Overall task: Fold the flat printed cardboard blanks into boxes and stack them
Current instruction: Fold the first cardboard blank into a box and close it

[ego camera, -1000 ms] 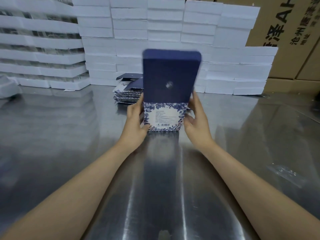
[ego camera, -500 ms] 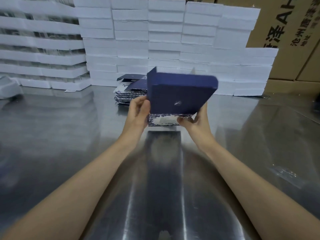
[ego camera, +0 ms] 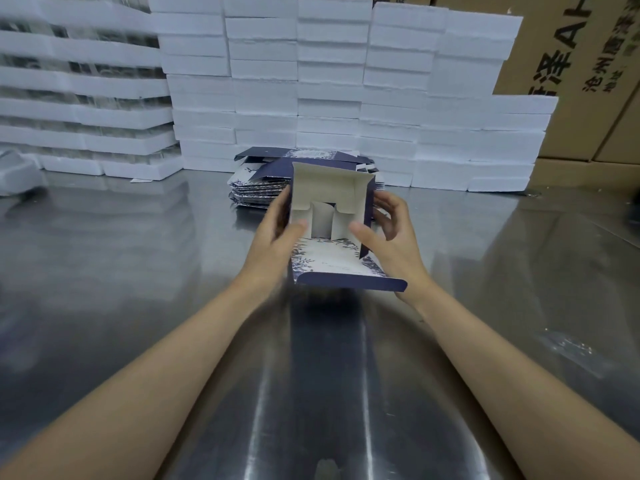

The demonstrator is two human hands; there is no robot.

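Where both hands meet, box (ego camera: 329, 192): half-folded, navy outside, open end facing the camera, printed flap hanging toward 6 o'clock, over the steel table (ego camera: 138, 271).
Left hand (ego camera: 273, 233): gripping the box's 9 o'clock wall, thumb on an inner flap.
Right hand (ego camera: 391, 237): gripping the 3 o'clock wall, thumb inside.
Flat blanks (ego camera: 252, 188): piled at 11 o'clock behind the box.
Foam blocks (ego camera: 329, 81): stacked at 12 o'clock.
Cartons (ego camera: 588, 98): 2 o'clock.

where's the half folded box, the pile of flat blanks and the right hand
box (ego camera: 327, 188): head view, pale inner wall
pile of flat blanks (ego camera: 257, 194): head view, stacked front edges
right hand (ego camera: 393, 245): head view, middle of hand
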